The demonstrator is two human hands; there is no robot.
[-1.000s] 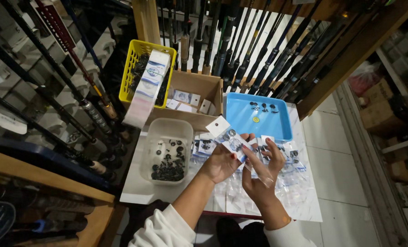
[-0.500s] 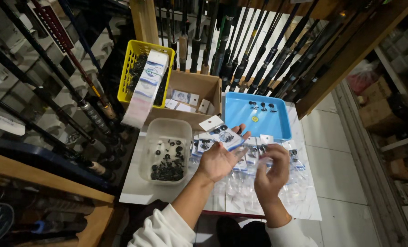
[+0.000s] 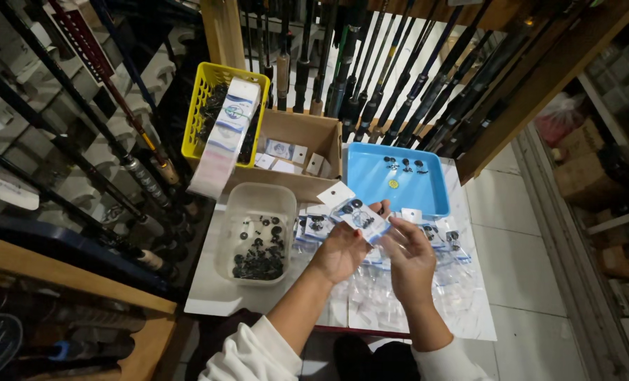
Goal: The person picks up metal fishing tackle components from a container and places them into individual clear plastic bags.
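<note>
- Packet (image 3: 357,215), a small clear bag with a white card header and dark round parts inside, sits raised over the middle of the white table (image 3: 209,296), pinched in the left hand.
- Far left, dark fishing rods (image 3: 68,141) slant across white foam racks.
- Next comes a yellow basket (image 3: 200,113) of dark parts, with a strip of white labels (image 3: 223,141) hanging over its front rim.
- Below it stands a clear plastic tub (image 3: 257,240) with small black round parts on its bottom.
- Behind the tub, a cardboard box (image 3: 307,137) holds small white cards.
- Left hand (image 3: 339,250) grips the packet between thumb and fingertips, fingers closed on its lower edge.
- Under both hands, more clear packets (image 3: 371,296) lie spread flat on the table.
- Right hand (image 3: 410,257) is just beside the packet, fingers loosely curled and fingertips at the packet's right edge; whether it pinches anything I cannot tell.
- Further right, a blue tray (image 3: 427,194) holds a few black parts and one yellow piece.
</note>
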